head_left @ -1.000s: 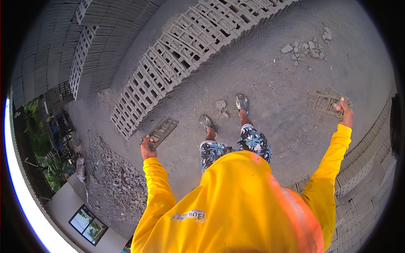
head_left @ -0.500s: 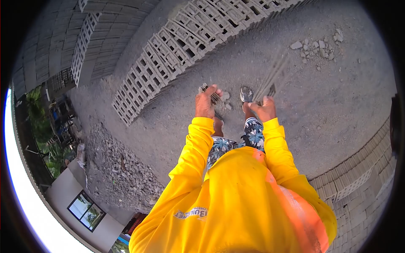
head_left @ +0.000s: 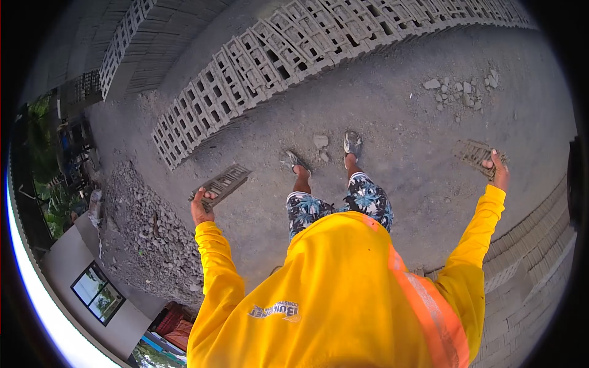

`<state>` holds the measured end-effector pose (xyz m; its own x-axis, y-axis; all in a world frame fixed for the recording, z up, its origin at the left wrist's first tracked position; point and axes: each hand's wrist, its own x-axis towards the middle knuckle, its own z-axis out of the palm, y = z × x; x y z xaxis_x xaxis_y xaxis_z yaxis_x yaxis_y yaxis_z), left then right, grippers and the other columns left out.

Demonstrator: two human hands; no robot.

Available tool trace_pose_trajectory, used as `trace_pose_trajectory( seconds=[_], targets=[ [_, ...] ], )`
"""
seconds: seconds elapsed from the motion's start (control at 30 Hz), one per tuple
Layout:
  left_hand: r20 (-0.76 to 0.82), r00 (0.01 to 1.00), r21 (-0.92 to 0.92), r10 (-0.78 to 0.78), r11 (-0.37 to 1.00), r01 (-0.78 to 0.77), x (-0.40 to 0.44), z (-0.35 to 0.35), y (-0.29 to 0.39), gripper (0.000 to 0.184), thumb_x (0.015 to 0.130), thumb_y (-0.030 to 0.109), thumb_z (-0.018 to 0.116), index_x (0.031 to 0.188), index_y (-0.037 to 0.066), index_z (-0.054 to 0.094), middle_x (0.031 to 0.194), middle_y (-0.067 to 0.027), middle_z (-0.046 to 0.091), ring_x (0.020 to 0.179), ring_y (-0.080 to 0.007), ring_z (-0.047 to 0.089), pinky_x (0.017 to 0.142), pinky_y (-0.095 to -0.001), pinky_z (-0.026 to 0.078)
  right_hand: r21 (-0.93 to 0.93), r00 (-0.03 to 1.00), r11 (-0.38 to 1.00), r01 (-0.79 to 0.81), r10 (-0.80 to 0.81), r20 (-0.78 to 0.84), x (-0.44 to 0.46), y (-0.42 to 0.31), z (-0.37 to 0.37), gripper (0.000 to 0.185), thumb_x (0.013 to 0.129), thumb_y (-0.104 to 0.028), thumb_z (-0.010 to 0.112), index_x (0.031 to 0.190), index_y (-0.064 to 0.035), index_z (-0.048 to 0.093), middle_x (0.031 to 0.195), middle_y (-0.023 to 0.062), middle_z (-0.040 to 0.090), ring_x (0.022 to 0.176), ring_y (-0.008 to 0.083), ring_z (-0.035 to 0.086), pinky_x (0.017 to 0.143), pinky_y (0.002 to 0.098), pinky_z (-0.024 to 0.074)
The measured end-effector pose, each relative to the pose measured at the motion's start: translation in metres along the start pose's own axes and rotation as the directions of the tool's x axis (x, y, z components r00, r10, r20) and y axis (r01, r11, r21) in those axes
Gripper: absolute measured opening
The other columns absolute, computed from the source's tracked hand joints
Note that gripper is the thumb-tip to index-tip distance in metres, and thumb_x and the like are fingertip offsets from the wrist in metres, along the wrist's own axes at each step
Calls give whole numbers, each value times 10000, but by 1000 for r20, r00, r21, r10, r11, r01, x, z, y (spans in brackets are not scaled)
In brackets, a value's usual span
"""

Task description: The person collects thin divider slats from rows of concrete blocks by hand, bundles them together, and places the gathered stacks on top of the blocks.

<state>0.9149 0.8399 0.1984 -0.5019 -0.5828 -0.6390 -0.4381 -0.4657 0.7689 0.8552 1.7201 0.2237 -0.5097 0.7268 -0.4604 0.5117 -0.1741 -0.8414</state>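
Observation:
Out to the left, my left hand (head_left: 203,204) is closed around the near end of a grey slatted piece (head_left: 226,182), which points away to the upper right. My right hand (head_left: 498,168), stretched far to the right, grips a similar grey slatted piece (head_left: 472,153) by its right end. Both pieces hang above the dusty ground, wide apart. Between them are my two feet, with small broken lumps (head_left: 321,141) lying near the shoes.
A long row of stacked hollow blocks (head_left: 264,61) curves across the top. Rubble (head_left: 464,92) lies at upper right, a gravel heap (head_left: 150,236) at left. More stacked blocks (head_left: 534,227) stand at right. A wall with a window (head_left: 98,293) is at lower left.
Half a second ago both hands were close together in front of my body. They have since spread wide apart, left and right, each with its slatted piece.

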Motion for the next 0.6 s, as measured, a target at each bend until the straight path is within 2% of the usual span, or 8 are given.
trace_pose_trajectory(
  seconds=[0.17,0.27,0.3,0.37,0.43,0.5,0.57,0.6],
  targets=[
    [-202,978,231,47,973,1,36,17,-13,141,827,77,673,922,-23,647,768,-109,658,659,-233,657,621,-339,558,-508,933,844,172,-305,-190,40,-34,-2,434,760,-308,857,978,26,685,859,82,702,791,145,660,743,301,505],
    [-154,987,280,-38,957,81,46,72,-54,176,789,69,681,921,-46,667,808,-146,696,658,-242,687,651,-334,585,-589,853,776,226,-450,-265,25,14,80,459,742,-337,854,957,34,693,919,95,720,821,184,658,804,329,503],
    [-83,992,297,-94,948,114,44,95,-67,227,799,90,693,993,-25,666,854,-147,702,718,-254,705,674,-332,598,-551,822,738,390,-549,-154,0,41,126,436,747,-318,845,938,45,697,915,115,727,812,217,656,795,343,501],
    [115,971,256,-211,950,176,18,151,-74,244,829,129,703,1013,-28,671,861,-144,710,767,-262,714,715,-344,595,-449,899,795,407,-435,45,-86,106,233,391,734,-312,840,843,35,696,853,177,709,736,284,649,755,388,486],
    [318,906,163,-278,958,237,-9,192,-61,250,859,158,714,1026,-25,676,848,-130,710,803,-261,712,783,-359,578,-503,863,720,479,-279,422,-228,167,329,424,721,-346,819,859,33,689,896,272,674,859,399,627,849,447,476],
    [430,847,79,-312,948,309,-12,193,-46,244,874,167,714,1021,-25,681,839,-124,709,806,-259,709,807,-364,565,-429,543,494,756,-108,833,-330,215,363,502,692,-357,827,955,40,669,1036,285,667,936,411,631,935,428,470],
    [599,762,-7,-244,951,310,5,169,-34,222,894,172,705,1006,-20,693,842,-117,715,798,-250,703,817,-366,556,-393,490,814,428,157,858,-370,138,390,499,703,-414,809,890,25,662,907,214,711,874,343,667,967,427,442],
    [619,755,75,-215,973,216,22,142,-34,198,887,167,707,991,-1,702,856,-116,721,786,-238,698,810,-369,545,-387,438,828,406,195,878,-372,128,403,503,705,-428,806,876,22,660,864,193,717,859,322,675,966,421,443]
  ],
)
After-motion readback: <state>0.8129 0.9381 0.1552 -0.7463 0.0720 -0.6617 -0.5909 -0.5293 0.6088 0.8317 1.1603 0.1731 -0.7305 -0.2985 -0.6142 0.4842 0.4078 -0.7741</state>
